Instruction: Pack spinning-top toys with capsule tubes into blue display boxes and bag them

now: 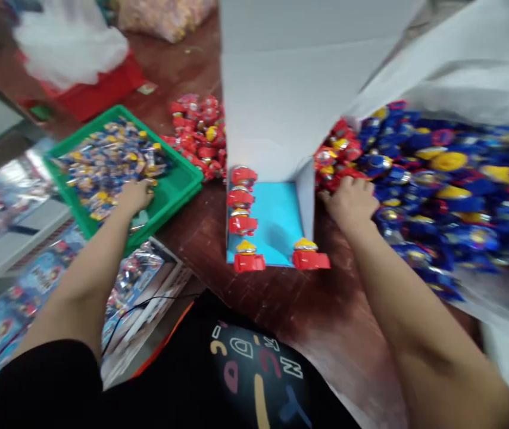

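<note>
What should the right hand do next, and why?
Probably have the right hand take one piece from the red pile and set it behind the lone red piece at the front right of the box: that hand is at the pile, and four red pieces line the left side.

The person's left arm point(87, 274) slants far and rightward, left hand point(135, 196) curled, palm down; the right arm point(397, 292) slants far and leftward, right hand point(353, 202) also palm down.
</note>
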The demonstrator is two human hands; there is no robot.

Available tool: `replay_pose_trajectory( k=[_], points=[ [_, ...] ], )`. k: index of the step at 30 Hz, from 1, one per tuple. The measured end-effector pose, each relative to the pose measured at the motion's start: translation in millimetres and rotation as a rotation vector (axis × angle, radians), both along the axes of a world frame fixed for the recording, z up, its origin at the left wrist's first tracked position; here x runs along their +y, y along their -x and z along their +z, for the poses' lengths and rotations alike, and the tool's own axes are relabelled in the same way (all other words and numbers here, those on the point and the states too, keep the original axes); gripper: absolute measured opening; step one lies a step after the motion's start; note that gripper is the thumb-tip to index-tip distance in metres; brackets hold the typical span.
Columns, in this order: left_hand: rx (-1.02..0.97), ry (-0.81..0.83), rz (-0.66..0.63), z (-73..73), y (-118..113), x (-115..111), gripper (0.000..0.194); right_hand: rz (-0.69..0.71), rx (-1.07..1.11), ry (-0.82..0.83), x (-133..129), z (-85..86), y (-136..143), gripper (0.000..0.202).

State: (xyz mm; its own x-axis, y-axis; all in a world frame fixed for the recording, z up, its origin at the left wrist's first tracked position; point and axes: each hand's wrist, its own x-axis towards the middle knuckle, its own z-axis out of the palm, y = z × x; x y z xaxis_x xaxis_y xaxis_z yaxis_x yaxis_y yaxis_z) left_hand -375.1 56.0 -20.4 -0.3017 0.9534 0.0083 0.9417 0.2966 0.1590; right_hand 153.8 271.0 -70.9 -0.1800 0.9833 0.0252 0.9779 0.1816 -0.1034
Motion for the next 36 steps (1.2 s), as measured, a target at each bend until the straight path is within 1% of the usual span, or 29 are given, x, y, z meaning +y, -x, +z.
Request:
replay_pose_trajectory(
  k=[2,3,4,6,7,9,11,12,13,15,17,18,19,21,23,25,27,29,32,34,36],
  points=[
    [0.020,0.076,0.099,-4.9,6.0,-5.4,0.034,0.058,0.116,-0.055,-0.8,-13.6,-4.2,0.068],
    [0.019,0.100,0.124,-4.2,7.6,-6.7,0.032,0.087,0.185,-0.060,-2.6,-15.6,-11.0,0.068],
    [0.011,0.112,0.133,-1.3,8.0,-7.6,0.032,0.097,0.258,-0.054,-5.6,-14.1,-19.7,0.067],
    [-0.002,0.095,0.126,9.6,5.0,-7.8,0.032,0.077,0.431,-0.047,-15.7,-1.0,-38.2,0.062],
    [-0.028,0.018,0.115,16.4,1.2,-7.2,0.032,0.071,0.534,-0.056,-22.4,9.6,-45.8,0.059],
    [-0.116,-0.256,0.085,30.3,-13.5,-4.6,0.040,0.113,0.732,-0.075,-37.6,35.9,-54.0,0.053],
    [-0.228,-0.559,0.056,42.1,-41.7,-0.6,0.052,0.248,0.845,-0.130,-53.4,64.5,-52.0,0.047],
    [-0.295,-0.658,0.040,46.8,-61.5,1.7,0.056,0.329,0.844,-0.160,-61.5,78.5,-47.4,0.043],
    [-0.386,-0.686,0.012,50.6,-84.6,3.9,0.056,0.419,0.820,-0.183,-69.7,91.8,-40.6,0.038],
    [-0.653,-0.608,-0.082,56.7,-137.2,7.4,0.053,0.630,0.769,-0.209,-86.4,114.4,-21.4,0.032],
    [-0.889,-0.413,-0.201,62.7,-189.4,8.4,0.051,0.839,0.718,-0.199,-101.8,129.3,2.1,0.031],
    [-0.944,-0.314,-0.244,66.0,-211.8,8.0,0.051,0.923,0.680,-0.221,-108.1,133.2,13.6,0.032],
    [-0.942,-0.229,-0.267,69.4,-230.3,7.4,0.052,0.986,0.624,-0.255,-113.1,134.7,23.6,0.034],
    [-0.861,-0.122,-0.269,75.1,-254.3,7.2,0.054,1.032,0.477,-0.330,-119.8,133.3,36.8,0.035],
    [-0.714,-0.087,-0.281,78.2,-264.2,9.4,0.052,1.036,0.328,-0.376,-124.1,130.7,40.2,0.036],
    [-0.545,-0.115,-0.334,79.5,-266.6,12.6,0.050,1.016,0.214,-0.361,-127.8,131.0,37.4,0.037],
    [-0.403,-0.172,-0.398,81.3,-267.4,14.7,0.049,0.983,0.170,-0.303,-130.3,134.6,33.2,0.039],
    [-0.316,-0.229,-0.436,84.6,-269.3,14.8,0.049,0.939,0.189,-0.241,-130.8,139.7,29.9,0.042],
    [-0.283,-0.272,-0.459,91.4,-274.0,13.8,0.050,0.920,0.194,-0.214,-129.5,146.6,25.3,0.042],
    [-0.309,-0.256,-0.464,95.1,-277.0,14.2,0.049,0.950,0.159,-0.278,-130.0,149.3,20.8,0.035],
    [-0.328,-0.228,-0.467,96.8,-279.2,15.8,0.050,0.976,0.134,-0.363,-132.8,150.4,16.2,0.022]
  ],
)
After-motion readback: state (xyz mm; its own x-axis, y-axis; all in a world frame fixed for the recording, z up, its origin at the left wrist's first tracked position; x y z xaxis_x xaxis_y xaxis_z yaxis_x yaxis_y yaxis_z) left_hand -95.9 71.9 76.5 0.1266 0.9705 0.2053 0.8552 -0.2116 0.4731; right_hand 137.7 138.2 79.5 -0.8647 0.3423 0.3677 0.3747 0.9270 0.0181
